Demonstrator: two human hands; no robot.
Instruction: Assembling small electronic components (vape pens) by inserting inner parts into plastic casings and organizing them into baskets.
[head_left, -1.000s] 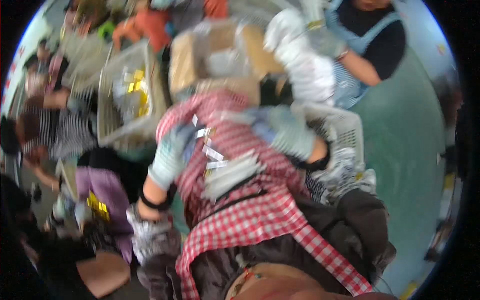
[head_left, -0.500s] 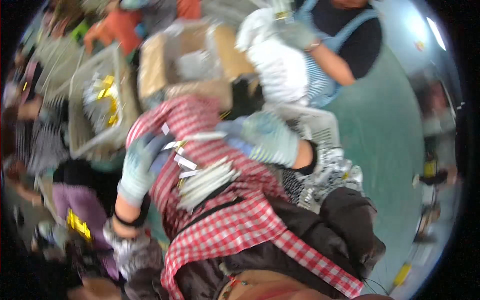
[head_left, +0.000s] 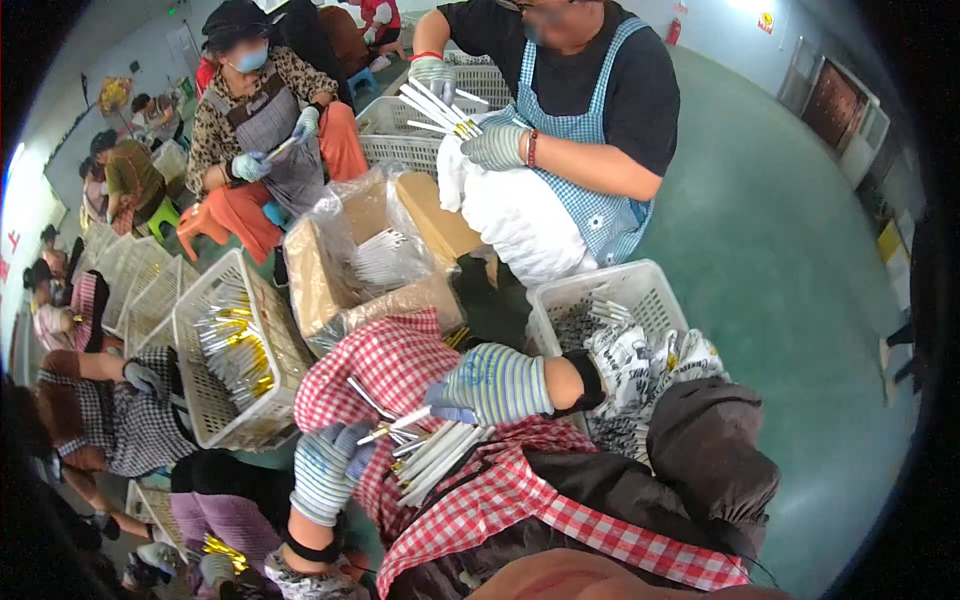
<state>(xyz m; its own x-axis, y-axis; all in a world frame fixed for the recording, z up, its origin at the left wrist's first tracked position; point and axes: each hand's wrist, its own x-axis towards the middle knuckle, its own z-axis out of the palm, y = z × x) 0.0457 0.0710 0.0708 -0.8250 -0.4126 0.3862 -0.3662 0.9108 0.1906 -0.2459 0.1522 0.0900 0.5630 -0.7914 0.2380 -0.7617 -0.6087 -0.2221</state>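
Slim white stick (head_left: 408,419), lower-centre frame: striped-gloved right hand (head_left: 494,386) clamps it, tbh can't tell with striped-gloved left hand (head_left: 328,468).

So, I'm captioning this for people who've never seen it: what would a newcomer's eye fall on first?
Probably the red-and-white checked apron across the person's lap, with slim white sticks lying on it near the gloved left hand and right hand. Beyond it stands an open cardboard box lined with clear plastic. At the top, a co-worker in a blue checked apron holds more white sticks.
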